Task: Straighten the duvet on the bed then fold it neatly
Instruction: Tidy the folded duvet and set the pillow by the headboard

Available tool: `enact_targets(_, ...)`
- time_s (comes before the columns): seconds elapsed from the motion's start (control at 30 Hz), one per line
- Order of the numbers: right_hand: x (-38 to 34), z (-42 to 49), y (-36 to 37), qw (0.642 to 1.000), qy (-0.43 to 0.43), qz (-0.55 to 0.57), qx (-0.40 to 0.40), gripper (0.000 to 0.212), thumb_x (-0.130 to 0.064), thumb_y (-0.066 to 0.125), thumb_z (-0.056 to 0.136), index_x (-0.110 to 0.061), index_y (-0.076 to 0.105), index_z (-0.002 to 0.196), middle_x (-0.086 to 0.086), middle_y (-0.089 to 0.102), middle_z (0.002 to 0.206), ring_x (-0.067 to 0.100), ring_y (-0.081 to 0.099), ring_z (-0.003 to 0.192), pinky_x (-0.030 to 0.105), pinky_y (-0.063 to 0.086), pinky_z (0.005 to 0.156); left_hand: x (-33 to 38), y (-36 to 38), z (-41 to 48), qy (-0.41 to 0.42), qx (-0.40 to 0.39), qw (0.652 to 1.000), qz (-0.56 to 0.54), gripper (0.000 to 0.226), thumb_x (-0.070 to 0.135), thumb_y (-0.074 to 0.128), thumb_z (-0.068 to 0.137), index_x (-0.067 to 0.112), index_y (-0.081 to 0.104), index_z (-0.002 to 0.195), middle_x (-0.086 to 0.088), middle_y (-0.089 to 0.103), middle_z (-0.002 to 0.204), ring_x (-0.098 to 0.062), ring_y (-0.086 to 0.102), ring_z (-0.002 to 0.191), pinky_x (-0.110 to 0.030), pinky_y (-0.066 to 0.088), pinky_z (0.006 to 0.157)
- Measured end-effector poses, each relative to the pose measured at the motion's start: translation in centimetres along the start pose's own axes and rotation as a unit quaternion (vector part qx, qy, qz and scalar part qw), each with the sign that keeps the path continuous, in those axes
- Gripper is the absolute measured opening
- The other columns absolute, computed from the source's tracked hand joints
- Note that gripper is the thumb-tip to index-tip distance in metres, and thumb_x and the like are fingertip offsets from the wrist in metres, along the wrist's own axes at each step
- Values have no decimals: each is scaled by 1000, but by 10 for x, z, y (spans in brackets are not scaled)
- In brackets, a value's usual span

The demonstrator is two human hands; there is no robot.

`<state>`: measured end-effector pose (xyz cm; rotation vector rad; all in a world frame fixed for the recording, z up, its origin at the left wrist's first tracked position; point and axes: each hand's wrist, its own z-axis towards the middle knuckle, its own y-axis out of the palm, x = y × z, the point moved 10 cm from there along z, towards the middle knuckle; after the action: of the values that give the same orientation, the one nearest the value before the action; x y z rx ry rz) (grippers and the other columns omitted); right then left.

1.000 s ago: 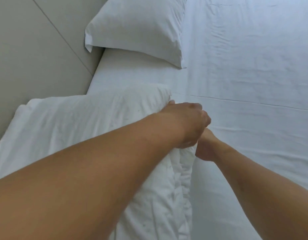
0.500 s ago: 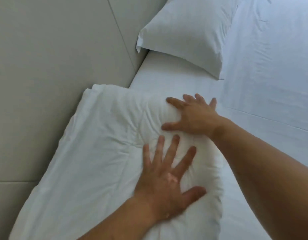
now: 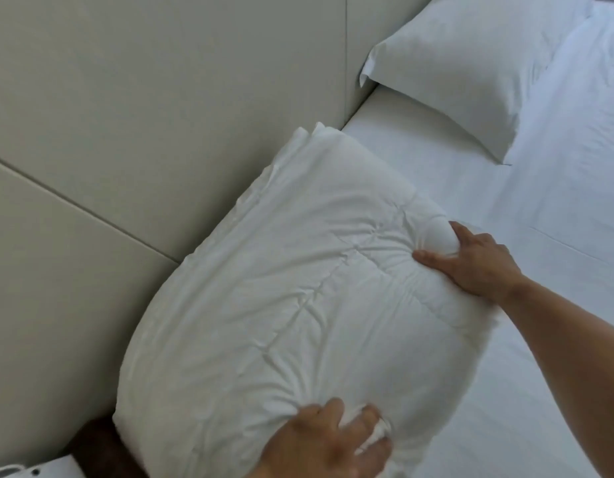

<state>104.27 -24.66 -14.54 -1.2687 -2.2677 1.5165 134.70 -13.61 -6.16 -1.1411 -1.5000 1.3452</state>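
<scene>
Your left hand [image 3: 324,443] and right hand [image 3: 472,267], flat before, now pinch the folded duvet [image 3: 281,288] at 6 and 3 o'clock, so folding looks done.

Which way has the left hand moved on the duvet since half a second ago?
Yes. The left hand has slid away from the pillow, from the middle of the duvet to its near end, where it now bunches the fabric.

Soft, even daylight, bluish at right; no glare. Slightly soft focus overall. Wide-angle bending shows at the edges.
</scene>
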Motion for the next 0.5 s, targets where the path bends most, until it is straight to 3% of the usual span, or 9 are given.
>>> enact_targets(0.1, -7, -26, 29, 999, 19, -22, -18, 128, -110, 33, 45, -43, 19, 153, 16, 47, 142, 43, 42, 132, 54, 39, 107, -33, -54, -36, 52, 0, 999, 0, 40, 17, 42, 90, 41, 72, 99, 12, 73, 106, -11, 53, 52, -15, 44, 46)
enact_targets(0.17, -2, -39, 49, 999, 33, -8, -31, 128, -110, 32, 45, -44, 13, 153, 17, 42, 144, 43, 37, 134, 57, 37, 108, -36, -43, -57, 62, -40, 996, -43, 35, 27, 45, 93, 46, 67, 111, 13, 68, 122, -10, 54, 60, -18, 47, 49)
enact_targets(0.27, 10, -40, 45, 999, 23, 9, -42, 127, -108, 36, 47, -44, 12, 154, 15, 38, 153, 41, 35, 140, 55, 33, 115, -12, 2, -69, 54, -87, 989, -106, 39, 38, 28, 106, 55, 53, 131, 18, 54, 142, -2, 61, 83, -20, 53, 80)
enact_targets(0.33, 7, -34, 24, 999, 16, -32, -31, 123, -105, 39, 54, -41, 11, 155, 14, 34, 157, 41, 35, 141, 58, 31, 115, -28, -3, -65, -46, -51, 980, -189, 40, 53, 26, 104, 55, 57, 129, 22, 59, 135, 3, 64, 103, -13, 41, 97)
enact_targets(0.37, -3, -35, 11, 998, 13, -65, -8, 115, -100, 41, 62, -40, 9, 155, 12, 27, 160, 40, 30, 145, 62, 27, 115, -45, -10, -66, -100, -20, 970, -222, 42, 61, 34, 99, 49, 56, 133, 17, 55, 141, -3, 59, 119, -20, 37, 105)
enact_targets(0.43, -45, -50, -9, 990, -43, -116, 73, 95, -82, 42, 82, -38, 3, 157, 5, 10, 167, 35, 13, 152, 67, 18, 116, -86, -19, -74, -197, -5, 964, -177, 65, 74, 38, 91, 42, 40, 148, 3, 32, 160, -23, 33, 146, -47, 26, 117)
enact_targets(0.5, -106, -83, 1, 980, -137, -114, 85, 85, -73, 39, 89, -41, 1, 157, 0, 1, 169, 30, 2, 155, 67, 12, 118, -125, -10, -94, -311, -51, 940, -135, 82, 88, 22, 82, 50, 10, 154, 0, -1, 167, -29, -3, 153, -61, 8, 119)
